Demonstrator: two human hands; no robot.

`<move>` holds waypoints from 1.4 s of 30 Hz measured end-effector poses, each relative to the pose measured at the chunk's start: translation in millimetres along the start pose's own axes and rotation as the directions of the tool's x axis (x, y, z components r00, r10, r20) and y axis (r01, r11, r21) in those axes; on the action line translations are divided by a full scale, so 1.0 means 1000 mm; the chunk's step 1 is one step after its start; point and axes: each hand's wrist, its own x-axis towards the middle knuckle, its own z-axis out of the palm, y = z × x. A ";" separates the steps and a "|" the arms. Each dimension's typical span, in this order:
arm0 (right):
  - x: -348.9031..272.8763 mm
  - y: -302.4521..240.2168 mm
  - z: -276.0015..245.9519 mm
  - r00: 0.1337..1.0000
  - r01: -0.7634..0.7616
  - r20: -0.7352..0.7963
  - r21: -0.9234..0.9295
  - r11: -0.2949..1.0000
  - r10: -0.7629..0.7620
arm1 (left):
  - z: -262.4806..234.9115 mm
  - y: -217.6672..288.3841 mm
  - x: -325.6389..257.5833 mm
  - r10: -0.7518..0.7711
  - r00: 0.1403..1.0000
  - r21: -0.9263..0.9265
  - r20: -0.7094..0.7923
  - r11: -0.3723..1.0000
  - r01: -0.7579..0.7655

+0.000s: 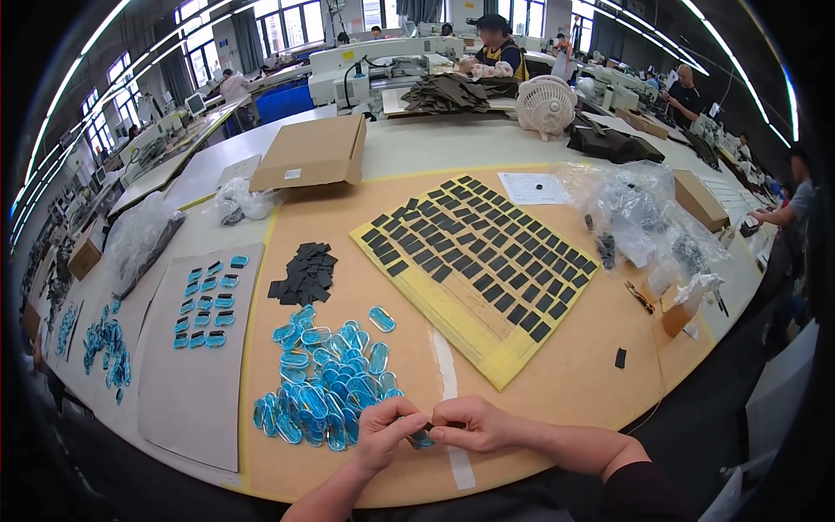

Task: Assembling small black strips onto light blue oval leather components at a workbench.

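Observation:
At the table's near edge my left hand [389,430] and my right hand [471,424] meet, both closed in a pinch. A clear-blue oval piece with a pale rim [421,440] shows below the fingertips, with a small black strip [429,426] between the thumbs. The fingers hide most of both, and how they join cannot be seen. Just left of my hands lies a heap of similar blue oval pieces [335,383]. Beyond it is a pile of black rectangular patches [306,273]. Rows of black patches lie on a yellow-edged board [474,355] ahead.
On a grey board [196,391] at left, blue pieces with black strips stand in rows. A cardboard box [309,148], white fan [546,106], clear plastic bags [639,209] and an amber bottle [680,315] stand farther off. Other people work at machines beyond.

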 end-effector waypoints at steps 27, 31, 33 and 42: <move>0.006 0.013 0.007 0.973 -0.095 -0.190 0.173 0.980 0.128 | -0.005 0.008 -0.002 -0.141 0.990 -0.114 -0.020 0.984 0.138; 0.004 0.009 0.008 0.967 -0.181 -0.145 0.183 0.966 0.209 | -0.022 0.022 0.002 -0.056 0.991 -0.091 -0.122 0.995 0.045; 0.006 0.009 0.009 0.971 -0.189 -0.105 0.204 0.961 0.213 | -0.046 0.040 -0.001 -0.020 0.971 0.066 -0.237 0.997 0.036; 0.019 0.012 0.024 0.931 -0.332 -0.139 0.055 0.941 0.337 | -0.332 0.090 -0.077 0.226 0.399 0.341 -0.889 0.908 0.244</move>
